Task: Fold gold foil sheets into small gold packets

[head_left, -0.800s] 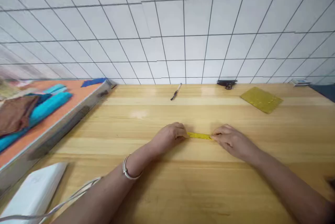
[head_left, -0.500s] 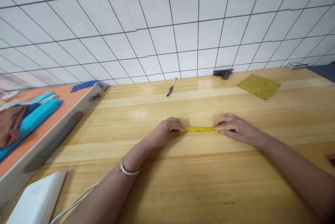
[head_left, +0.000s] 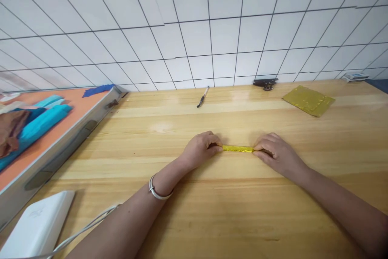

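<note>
A narrow, shiny yellow foil strip [head_left: 238, 148] stretches sideways between my hands, low over the wooden table [head_left: 212, 210]. My left hand [head_left: 202, 149] pinches its left end between thumb and fingers. At the other end, my right hand [head_left: 276, 152] has thumb and fingertips closed on the strip. The fingers hide both ends of it. Farther off to the right lies a flat, square-cornered gold foil sheet [head_left: 309, 100], touched by neither hand.
A pen [head_left: 203, 96] and a black clip-like object [head_left: 266, 83] lie near the tiled wall [head_left: 224, 32]. At left, an orange-surfaced tray [head_left: 69, 107] holds cyan, blue and brown material. A white box-shaped device [head_left: 39, 222] and pale cables [head_left: 87, 226] are by my left forearm.
Both hands still grip the strip, and the span showing between them is slightly shorter. My right fingers have closed in more around its end. The whole view has shifted a little.
</note>
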{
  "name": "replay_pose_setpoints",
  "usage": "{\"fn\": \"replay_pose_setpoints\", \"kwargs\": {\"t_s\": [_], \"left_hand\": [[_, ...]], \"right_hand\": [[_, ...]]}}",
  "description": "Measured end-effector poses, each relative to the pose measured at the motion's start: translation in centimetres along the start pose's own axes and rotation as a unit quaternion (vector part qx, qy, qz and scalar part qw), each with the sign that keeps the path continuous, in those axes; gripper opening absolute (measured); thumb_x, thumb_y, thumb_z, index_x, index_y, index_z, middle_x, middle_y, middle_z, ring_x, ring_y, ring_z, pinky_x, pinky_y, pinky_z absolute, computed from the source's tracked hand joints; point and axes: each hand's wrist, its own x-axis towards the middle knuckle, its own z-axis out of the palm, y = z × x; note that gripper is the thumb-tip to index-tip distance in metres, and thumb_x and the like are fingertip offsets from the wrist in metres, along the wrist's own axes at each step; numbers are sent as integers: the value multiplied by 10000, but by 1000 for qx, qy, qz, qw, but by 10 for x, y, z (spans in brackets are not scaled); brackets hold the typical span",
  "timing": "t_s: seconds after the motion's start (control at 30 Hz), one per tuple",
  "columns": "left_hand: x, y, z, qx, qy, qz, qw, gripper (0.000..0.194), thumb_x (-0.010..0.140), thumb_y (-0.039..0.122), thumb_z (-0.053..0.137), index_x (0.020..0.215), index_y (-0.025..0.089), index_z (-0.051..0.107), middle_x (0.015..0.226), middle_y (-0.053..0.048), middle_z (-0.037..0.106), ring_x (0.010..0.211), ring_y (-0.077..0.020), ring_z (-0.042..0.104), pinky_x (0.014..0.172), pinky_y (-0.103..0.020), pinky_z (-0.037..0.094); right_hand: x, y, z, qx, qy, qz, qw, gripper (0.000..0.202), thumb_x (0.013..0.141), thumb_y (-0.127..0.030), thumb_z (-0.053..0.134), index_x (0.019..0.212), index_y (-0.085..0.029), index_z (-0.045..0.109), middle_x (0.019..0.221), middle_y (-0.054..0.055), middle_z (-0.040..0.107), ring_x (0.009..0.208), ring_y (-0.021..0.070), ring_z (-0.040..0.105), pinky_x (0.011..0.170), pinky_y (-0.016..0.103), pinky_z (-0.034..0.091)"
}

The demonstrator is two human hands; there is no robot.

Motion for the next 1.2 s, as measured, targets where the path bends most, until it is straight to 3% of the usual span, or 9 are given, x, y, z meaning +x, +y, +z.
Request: {"fn": "replay_pose_setpoints", "kwargs": {"t_s": [0.1, 0.2, 0.3, 0.53, 0.6, 0.7, 0.87, 1.07, 1.2], "left_hand": [[2, 2, 2, 25, 4, -9, 1000, 80, 793, 217, 593, 869, 205, 614, 816, -1, 563, 734, -128, 533, 670, -231, 426], [5, 5, -1, 36, -21, -15, 999, 159, 784, 223, 587, 943, 214, 584, 809, 5, 567, 728, -137, 526, 645, -232, 420], [8, 8, -3, 50, -43, -15, 998, 78, 783, 232, 570, 854, 203, 583, 788, 1, 551, 705, -138, 516, 635, -237, 416], [11, 13, -7, 49, -54, 10, 997, 53, 738, 153, 559, 755, 186, 521, 747, 14, 547, 647, -121, 502, 559, -217, 387], [18, 14, -10, 79, -4, 29, 996, 104, 764, 117, 517, 834, 193, 522, 752, 15, 562, 681, -130, 511, 596, -230, 397], [34, 12, -12, 193, 76, 100, 973, 156, 840, 109, 453, 942, 188, 541, 824, -28, 580, 826, -174, 514, 734, -290, 404], [51, 2, -11, 330, 1, 196, 924, 192, 918, 163, 390, 862, 172, 573, 849, -60, 569, 855, -189, 492, 758, -305, 393], [41, 7, -19, 306, -62, 168, 935, 141, 870, 106, 444, 852, 169, 568, 833, -52, 571, 826, -168, 518, 722, -262, 421], [31, 20, -11, 339, -50, 127, 931, 197, 836, 83, 449, 984, 166, 551, 848, -58, 587, 766, -180, 530, 634, -279, 416]], "right_hand": [[2, -7, 4, -18, -15, 48, 999, 59, 826, -242, 545, 820, -194, 579, 824, 33, 604, 820, 186, 518, 742, 325, 405], [6, -8, 3, -28, -38, 78, 996, 147, 807, -236, 546, 940, -184, 579, 896, 54, 601, 856, 201, 523, 747, 328, 402], [9, -8, 1, -29, -66, 71, 995, 196, 800, -224, 532, 983, -193, 593, 915, 60, 592, 875, 205, 519, 757, 324, 397], [17, -20, -10, -66, -91, 91, 990, 27, 779, -178, 535, 762, -197, 545, 764, 10, 565, 744, 165, 507, 636, 265, 364], [23, -21, -14, -116, -68, 79, 988, 51, 808, -181, 521, 768, -196, 549, 748, 9, 565, 725, 164, 502, 620, 267, 349], [33, -15, -17, -253, -2, -10, 968, 153, 865, -129, 448, 811, -181, 582, 805, 46, 586, 805, 192, 496, 699, 305, 341], [44, -6, -16, -365, -27, -148, 919, 228, 893, -88, 407, 814, -166, 607, 803, 73, 594, 786, 196, 480, 707, 321, 332], [35, -10, -15, -328, -86, -111, 934, 197, 876, -80, 446, 924, -163, 618, 897, 74, 622, 882, 196, 510, 733, 301, 379], [24, -10, -11, -327, -82, -73, 939, 302, 864, -63, 428, 1111, -148, 582, 1054, 93, 619, 958, 208, 512, 770, 310, 406]]}}
